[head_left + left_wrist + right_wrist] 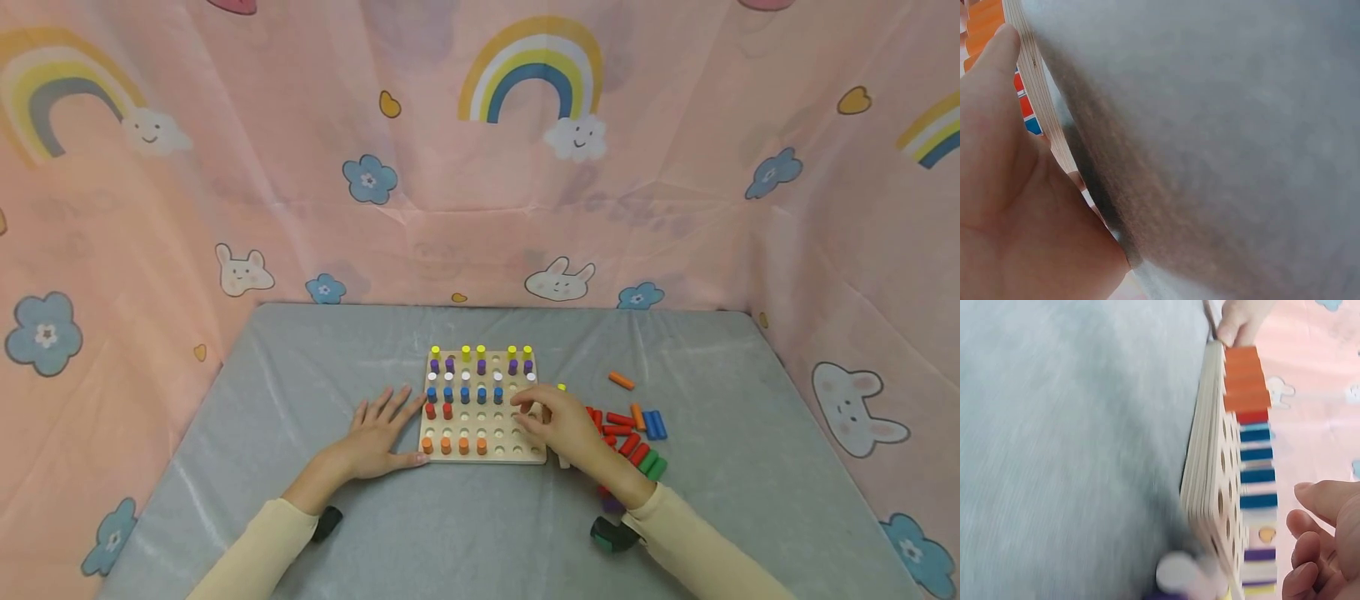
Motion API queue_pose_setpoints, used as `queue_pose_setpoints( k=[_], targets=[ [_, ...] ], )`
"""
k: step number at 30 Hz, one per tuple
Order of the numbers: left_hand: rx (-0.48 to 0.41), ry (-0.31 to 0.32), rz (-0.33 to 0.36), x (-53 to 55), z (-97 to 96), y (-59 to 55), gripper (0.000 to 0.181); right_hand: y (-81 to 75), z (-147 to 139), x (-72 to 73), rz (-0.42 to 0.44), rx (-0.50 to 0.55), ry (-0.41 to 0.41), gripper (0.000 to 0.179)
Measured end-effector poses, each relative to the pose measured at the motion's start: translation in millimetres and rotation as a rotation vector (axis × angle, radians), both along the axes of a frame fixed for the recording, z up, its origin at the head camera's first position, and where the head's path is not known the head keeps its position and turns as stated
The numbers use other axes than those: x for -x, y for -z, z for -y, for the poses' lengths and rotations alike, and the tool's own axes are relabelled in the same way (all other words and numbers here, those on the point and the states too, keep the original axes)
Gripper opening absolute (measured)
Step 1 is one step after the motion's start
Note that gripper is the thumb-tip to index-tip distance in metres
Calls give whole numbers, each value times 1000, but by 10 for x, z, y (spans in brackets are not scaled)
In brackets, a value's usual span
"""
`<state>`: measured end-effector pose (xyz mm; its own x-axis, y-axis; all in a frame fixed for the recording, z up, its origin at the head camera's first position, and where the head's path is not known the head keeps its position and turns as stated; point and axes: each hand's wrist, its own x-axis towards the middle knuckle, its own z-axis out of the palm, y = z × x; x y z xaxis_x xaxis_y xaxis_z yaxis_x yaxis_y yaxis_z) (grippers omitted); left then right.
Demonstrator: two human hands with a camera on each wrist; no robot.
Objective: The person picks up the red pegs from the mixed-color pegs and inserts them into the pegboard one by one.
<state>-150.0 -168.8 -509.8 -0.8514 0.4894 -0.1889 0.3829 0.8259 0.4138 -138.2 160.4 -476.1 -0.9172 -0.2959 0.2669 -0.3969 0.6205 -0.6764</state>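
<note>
A light wooden pegboard [480, 457] lies on the table, with several yellow pegs [481, 352], purple pegs [482, 367], white pegs [466, 379], blue pegs [465, 394] and orange pegs [463, 445] standing in rows, plus two red pegs [447, 411]. My left hand [381, 437] rests flat at the board's left side, its thumb against the near left corner. Over the right part of the board hovers my right hand [562, 425], fingers loosely bent. In the right wrist view a gap shows between thumb and fingers [1302, 575], and no peg is seen there.
Right of the board lies a loose pile with red pegs [628, 443], green pegs [652, 467] and blue pegs [654, 425], partly behind my right forearm. One orange peg [621, 381] lies apart, farther back. A pink printed curtain [465, 233] encloses the grey table [337, 342].
</note>
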Motion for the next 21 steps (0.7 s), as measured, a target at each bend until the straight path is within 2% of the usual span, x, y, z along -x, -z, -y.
queue_pose_setpoints(
  k=[10,14,21],
  targets=[
    [-1,2,-6,5,-2,10,98,64,-384,42,79,-62,76,23],
    [-3,-1,6,5,-10,9,99,94,-512,56,84,-82,108,25],
    [-8,-1,3,-12,-12,-31,98,168,-661,75,55,-92,72,21]
  ],
)
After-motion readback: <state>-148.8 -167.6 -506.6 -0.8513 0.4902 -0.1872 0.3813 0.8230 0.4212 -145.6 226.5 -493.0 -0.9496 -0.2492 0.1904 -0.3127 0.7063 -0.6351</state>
